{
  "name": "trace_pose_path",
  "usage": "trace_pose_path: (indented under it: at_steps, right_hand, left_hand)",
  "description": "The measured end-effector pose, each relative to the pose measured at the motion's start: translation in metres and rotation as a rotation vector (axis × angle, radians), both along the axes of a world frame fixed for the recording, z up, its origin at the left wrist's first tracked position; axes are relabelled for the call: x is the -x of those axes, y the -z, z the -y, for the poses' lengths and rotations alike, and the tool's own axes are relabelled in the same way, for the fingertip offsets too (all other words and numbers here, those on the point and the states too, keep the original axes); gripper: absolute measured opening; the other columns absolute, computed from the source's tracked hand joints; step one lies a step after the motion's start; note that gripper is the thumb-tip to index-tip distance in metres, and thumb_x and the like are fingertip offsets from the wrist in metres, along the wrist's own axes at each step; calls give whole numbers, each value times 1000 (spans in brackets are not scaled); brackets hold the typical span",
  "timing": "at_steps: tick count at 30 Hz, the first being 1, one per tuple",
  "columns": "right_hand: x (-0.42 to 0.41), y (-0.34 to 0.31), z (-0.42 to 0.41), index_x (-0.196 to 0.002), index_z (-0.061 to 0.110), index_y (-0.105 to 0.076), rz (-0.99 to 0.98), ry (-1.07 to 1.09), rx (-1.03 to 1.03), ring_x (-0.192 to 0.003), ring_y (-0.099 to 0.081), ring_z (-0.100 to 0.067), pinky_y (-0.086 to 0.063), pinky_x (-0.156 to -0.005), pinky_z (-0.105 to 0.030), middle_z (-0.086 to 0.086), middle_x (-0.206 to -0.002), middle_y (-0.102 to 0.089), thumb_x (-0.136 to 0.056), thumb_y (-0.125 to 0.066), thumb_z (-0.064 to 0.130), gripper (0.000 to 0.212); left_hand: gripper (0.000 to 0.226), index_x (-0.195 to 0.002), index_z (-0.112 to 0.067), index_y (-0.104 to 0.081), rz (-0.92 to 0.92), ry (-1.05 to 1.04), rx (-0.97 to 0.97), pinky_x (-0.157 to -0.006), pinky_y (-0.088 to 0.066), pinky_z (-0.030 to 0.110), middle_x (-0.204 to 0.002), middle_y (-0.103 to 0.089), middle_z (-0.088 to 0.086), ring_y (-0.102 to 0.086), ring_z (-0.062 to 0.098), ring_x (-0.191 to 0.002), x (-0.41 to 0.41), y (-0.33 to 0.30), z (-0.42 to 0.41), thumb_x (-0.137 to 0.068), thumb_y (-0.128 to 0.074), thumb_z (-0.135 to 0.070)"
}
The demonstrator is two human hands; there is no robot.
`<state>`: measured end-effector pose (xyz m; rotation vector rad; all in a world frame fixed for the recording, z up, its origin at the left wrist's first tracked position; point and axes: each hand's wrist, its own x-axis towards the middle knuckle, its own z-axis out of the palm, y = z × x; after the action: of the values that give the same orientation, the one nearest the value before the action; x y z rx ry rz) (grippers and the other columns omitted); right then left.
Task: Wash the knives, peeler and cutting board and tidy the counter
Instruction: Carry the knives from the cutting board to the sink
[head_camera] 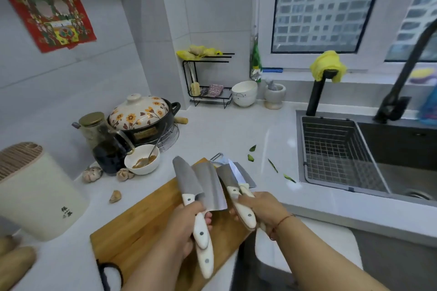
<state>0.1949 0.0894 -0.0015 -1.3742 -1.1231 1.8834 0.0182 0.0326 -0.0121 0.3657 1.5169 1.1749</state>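
Observation:
My left hand (183, 227) grips two white-handled knives (201, 186), a rounded blade and a wide cleaver, blades pointing up and away. My right hand (259, 208) holds more white-handled knives (233, 178) bunched together, their blades fanned over the board's far corner. A metal peeler (218, 156) lies just beyond those blades. The wooden cutting board (142, 227) rests on the white counter under both hands, with a black loop at its near-left corner. Green peel scraps (273, 165) are scattered on the counter between the board and the sink (402, 172).
A cream knife block (35, 194) stands at the left. Behind the board are a small bowl with sauce and a spoon (142, 160), a dark bottle, a jar, garlic bulbs (92, 173) and a floral clay pot (142, 116). A wire basket (335, 153) sits in the sink under a black faucet (406, 73).

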Motion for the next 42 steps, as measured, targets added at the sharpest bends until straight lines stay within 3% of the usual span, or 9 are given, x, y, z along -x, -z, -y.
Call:
trace_pose_path:
  at_steps: [6, 10, 14, 22, 28, 32, 37, 40, 42]
  right_hand:
    - [-54, -3, -4, -85, 4, -62, 58, 156, -84, -65, -61, -27, -36, -51, -26, -16, -77, -73, -82, -71, 28, 25]
    - [-93, -9, -8, -97, -5, -64, 51, 289, -114, -63, -60, -24, -37, -54, -29, -15, -77, -72, -82, -72, 27, 36]
    - [-143, -18, -14, -98, 0, -64, -14, 385, -112, -53, -62, -20, -46, -51, -27, -13, -72, -71, -86, -68, 19, 23]
    - [-292, -15, -51, -85, 4, -64, 73, 534, -161, -61, -59, -25, -40, -65, -38, -13, -74, -74, -83, -70, 23, 21]
    - [-405, -7, -90, -94, 1, -65, 140, 583, -148, -61, -62, -23, -38, -49, -23, -14, -78, -74, -86, -68, 25, 25]
    - [-459, 7, -122, -87, 1, -67, 164, 664, -100, -63, -64, -23, -47, -48, -23, -14, -79, -72, -83, -72, 26, 26]
    - [-497, 29, -163, -99, -1, -65, 160, 699, 7, -74, -66, -28, -54, -71, -37, -17, -85, -71, -84, -70, 25, 30]
    - [-511, 44, -181, -103, 6, -58, 156, 723, 86, -68, -66, -22, -55, -51, -25, -14, -85, -68, -87, -68, 20, 24]
    - [-519, 55, -195, -108, 2, -57, 168, 729, 128, -68, -69, -22, -58, -57, -30, -16, -89, -69, -85, -69, 15, 28]
  left_hand:
    - [17, -105, 1, -56, 57, 165, -73, -61, -55, 35, -79, -63, 20, -60, 24, -63, -48, -18, -36, -88, -55, -2]
    - [12, -101, 0, -54, 138, 251, -95, -62, -55, 36, -78, -61, 19, -60, 24, -63, -89, -28, -60, -89, -54, 0]
    - [1, -88, 0, -55, 167, 325, -131, -59, -52, 33, -74, -58, 18, -56, 24, -60, -139, -36, -78, -89, -54, 0]
    - [12, -102, 0, -51, 189, 507, -127, -54, -53, 31, -73, -57, 18, -54, 23, -59, -282, -40, -138, -90, -49, 0]
    - [22, -111, 4, -50, 189, 598, -77, -54, -52, 31, -71, -61, 17, -57, 23, -58, -401, -28, -184, -90, -51, -2]
    - [13, -101, 2, -53, 207, 648, 6, -59, -50, 33, -71, -59, 16, -55, 22, -59, -453, -22, -211, -90, -50, -4]
    - [14, -104, -1, -54, 142, 703, 65, -57, -52, 32, -72, -55, 16, -53, 22, -60, -494, -2, -248, -92, -49, -6]
    - [14, -104, -2, -53, 90, 726, 101, -54, -53, 32, -77, -55, 18, -54, 24, -61, -509, 18, -271, -91, -51, -6]
    - [13, -102, -1, -52, 80, 752, 117, -53, -53, 32, -77, -55, 19, -54, 24, -59, -520, 28, -291, -90, -51, -5]
